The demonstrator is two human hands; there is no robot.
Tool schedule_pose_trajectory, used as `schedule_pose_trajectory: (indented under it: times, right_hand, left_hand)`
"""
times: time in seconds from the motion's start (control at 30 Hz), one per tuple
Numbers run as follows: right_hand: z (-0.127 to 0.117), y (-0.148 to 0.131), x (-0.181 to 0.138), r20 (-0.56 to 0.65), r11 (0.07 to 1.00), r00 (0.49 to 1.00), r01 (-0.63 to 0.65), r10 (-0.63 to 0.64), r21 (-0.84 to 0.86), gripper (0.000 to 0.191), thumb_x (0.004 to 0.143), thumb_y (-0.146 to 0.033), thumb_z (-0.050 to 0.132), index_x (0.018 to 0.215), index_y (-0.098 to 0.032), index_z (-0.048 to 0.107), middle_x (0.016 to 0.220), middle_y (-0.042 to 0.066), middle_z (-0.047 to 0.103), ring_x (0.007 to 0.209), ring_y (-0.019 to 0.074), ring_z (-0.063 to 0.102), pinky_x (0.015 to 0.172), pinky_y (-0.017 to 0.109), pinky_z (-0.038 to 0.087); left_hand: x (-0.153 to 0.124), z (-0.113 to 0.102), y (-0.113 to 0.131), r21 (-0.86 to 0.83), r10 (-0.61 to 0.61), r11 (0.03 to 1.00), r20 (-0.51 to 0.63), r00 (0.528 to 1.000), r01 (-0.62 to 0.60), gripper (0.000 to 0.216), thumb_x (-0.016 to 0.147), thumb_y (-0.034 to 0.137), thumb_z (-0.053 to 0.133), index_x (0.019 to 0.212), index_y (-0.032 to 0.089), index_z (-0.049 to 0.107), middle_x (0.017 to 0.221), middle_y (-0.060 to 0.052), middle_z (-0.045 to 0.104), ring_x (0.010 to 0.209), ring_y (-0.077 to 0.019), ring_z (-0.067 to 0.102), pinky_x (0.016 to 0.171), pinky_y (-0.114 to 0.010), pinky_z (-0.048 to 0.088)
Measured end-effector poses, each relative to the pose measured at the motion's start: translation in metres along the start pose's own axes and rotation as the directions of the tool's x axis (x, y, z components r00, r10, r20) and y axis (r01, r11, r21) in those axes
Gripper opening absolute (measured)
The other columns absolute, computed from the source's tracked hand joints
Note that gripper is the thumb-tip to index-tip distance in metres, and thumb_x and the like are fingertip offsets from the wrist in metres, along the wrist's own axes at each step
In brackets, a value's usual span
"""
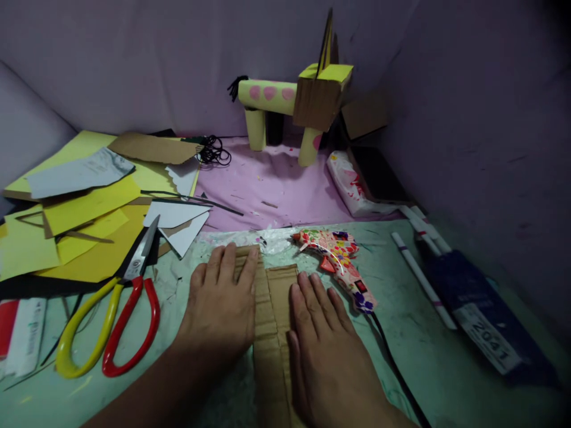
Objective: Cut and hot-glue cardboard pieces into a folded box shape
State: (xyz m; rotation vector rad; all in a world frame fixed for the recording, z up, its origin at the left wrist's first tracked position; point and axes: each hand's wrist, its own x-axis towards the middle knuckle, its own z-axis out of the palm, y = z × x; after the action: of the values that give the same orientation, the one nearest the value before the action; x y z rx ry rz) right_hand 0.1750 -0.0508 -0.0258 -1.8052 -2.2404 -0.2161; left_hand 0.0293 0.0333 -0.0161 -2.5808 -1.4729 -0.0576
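Two brown corrugated cardboard strips (269, 333) lie side by side, edges close together, on the green work surface. My left hand (222, 300) rests flat on the left strip, fingers stretched toward its far end. Along the right strip lies my right hand (328, 342), palm down with its fingers extended. Just beyond my right fingertips is a flower-patterned glue gun (341, 261) on its side, its black cord running toward me. Scissors (129, 297) with one yellow and one red handle lie left of my left hand, blades slightly apart.
Yellow paper sheets (91, 205), white scraps (178, 217) and black string (215, 151) lie at the left. A cardboard animal figure (285, 98) with pink spots stands at the back. White marker pens (423, 279), a dark blue pouch (495, 321) and a tissue pack (352, 184) are at the right.
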Motion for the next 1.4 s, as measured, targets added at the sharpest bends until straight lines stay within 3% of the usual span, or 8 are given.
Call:
schedule_pose_trajectory:
  times: [0.23, 0.5, 0.77, 0.93, 1.03, 1.13, 1.23, 1.4]
  right_hand:
    - [0.001, 0.0, 0.003, -0.013, 1.0, 1.0, 0.001, -0.001, -0.001, 0.044, 0.091, -0.021, 0.032, 0.118, 0.001, 0.059, 0.129, 0.022, 0.054, 0.119, 0.0339, 0.052, 0.089, 0.048, 0.051]
    - [0.012, 0.004, 0.002, -0.012, 1.0, 1.0, -0.011, 0.011, -0.014, 0.041, 0.094, -0.025, 0.034, 0.115, -0.004, 0.062, 0.124, 0.019, 0.06, 0.117, 0.0288, 0.055, 0.09, 0.045, 0.047]
    - [0.017, 0.005, 0.0, -0.014, 1.0, 1.0, -0.014, 0.014, -0.018, 0.037, 0.092, -0.022, 0.038, 0.116, -0.005, 0.061, 0.125, 0.018, 0.06, 0.118, 0.0279, 0.053, 0.093, 0.045, 0.04]
    - [0.019, 0.006, -0.001, -0.024, 1.0, 1.0, 0.006, -0.007, -0.018, 0.038, 0.091, -0.022, 0.039, 0.118, -0.004, 0.059, 0.124, 0.02, 0.061, 0.118, 0.0286, 0.053, 0.094, 0.046, 0.038]
    - [0.019, 0.007, -0.002, -0.006, 0.999, 0.999, 0.037, -0.037, -0.031, 0.038, 0.091, -0.019, 0.038, 0.119, -0.004, 0.059, 0.125, 0.02, 0.06, 0.119, 0.0294, 0.053, 0.093, 0.047, 0.042]
    - [0.019, 0.007, -0.001, 0.004, 0.999, 0.999, 0.041, -0.041, -0.032, 0.039, 0.09, -0.014, 0.035, 0.118, -0.003, 0.06, 0.125, 0.02, 0.06, 0.118, 0.0289, 0.054, 0.09, 0.045, 0.047]
    - [0.02, 0.006, -0.001, 0.018, 0.999, 0.999, 0.04, -0.04, -0.007, 0.04, 0.087, -0.011, 0.036, 0.119, -0.002, 0.058, 0.126, 0.021, 0.059, 0.119, 0.0285, 0.054, 0.09, 0.044, 0.049]
    - [0.021, 0.002, -0.001, 0.019, 1.0, 1.0, 0.004, -0.004, 0.001, 0.044, 0.082, -0.005, 0.034, 0.119, -0.002, 0.058, 0.127, 0.021, 0.058, 0.121, 0.0292, 0.052, 0.091, 0.046, 0.049]
  left_hand:
    - [-0.001, 0.002, -0.001, 0.009, -0.001, 1.0, 0.018, 1.0, 0.001, 0.053, 0.083, 0.021, 0.039, 0.134, 0.013, 0.046, 0.13, -0.023, 0.05, 0.12, -0.039, 0.045, 0.09, -0.053, 0.04]
    - [-0.004, 0.016, -0.013, -0.006, 0.052, 0.999, -0.104, 0.993, -0.053, 0.05, 0.083, 0.025, 0.042, 0.132, 0.016, 0.048, 0.127, -0.023, 0.05, 0.113, -0.0426, 0.049, 0.079, -0.056, 0.044]
    - [-0.004, 0.008, -0.005, -0.013, -0.005, 1.0, -0.123, 0.992, 0.004, 0.048, 0.085, 0.022, 0.038, 0.129, 0.007, 0.049, 0.126, -0.026, 0.045, 0.115, -0.0407, 0.045, 0.09, -0.053, 0.042]
    - [-0.006, 0.024, -0.025, 0.057, 0.126, 0.991, -0.141, 0.982, -0.119, 0.049, 0.084, 0.027, 0.043, 0.132, 0.015, 0.047, 0.123, -0.024, 0.047, 0.107, -0.041, 0.05, 0.079, -0.053, 0.047]
    - [-0.004, 0.028, -0.03, 0.06, 0.168, 0.985, -0.166, 0.972, -0.16, 0.05, 0.083, 0.027, 0.046, 0.132, 0.016, 0.046, 0.124, -0.022, 0.046, 0.109, -0.0406, 0.048, 0.08, -0.054, 0.048]
    - [-0.002, 0.026, -0.024, 0.019, 0.186, 0.983, -0.186, 0.965, -0.185, 0.046, 0.083, 0.024, 0.044, 0.128, 0.013, 0.05, 0.122, -0.022, 0.047, 0.113, -0.0403, 0.046, 0.087, -0.055, 0.046]
    - [0.0, 0.021, -0.014, -0.05, 0.113, 0.991, -0.17, 0.979, -0.123, 0.043, 0.085, 0.021, 0.039, 0.123, 0.011, 0.054, 0.122, -0.021, 0.049, 0.116, -0.0387, 0.045, 0.091, -0.055, 0.043]
    - [0.001, 0.02, -0.006, -0.103, 0.094, 0.989, -0.153, 0.984, -0.111, 0.043, 0.085, 0.019, 0.035, 0.12, 0.006, 0.056, 0.125, -0.025, 0.046, 0.117, -0.0396, 0.044, 0.089, -0.055, 0.043]
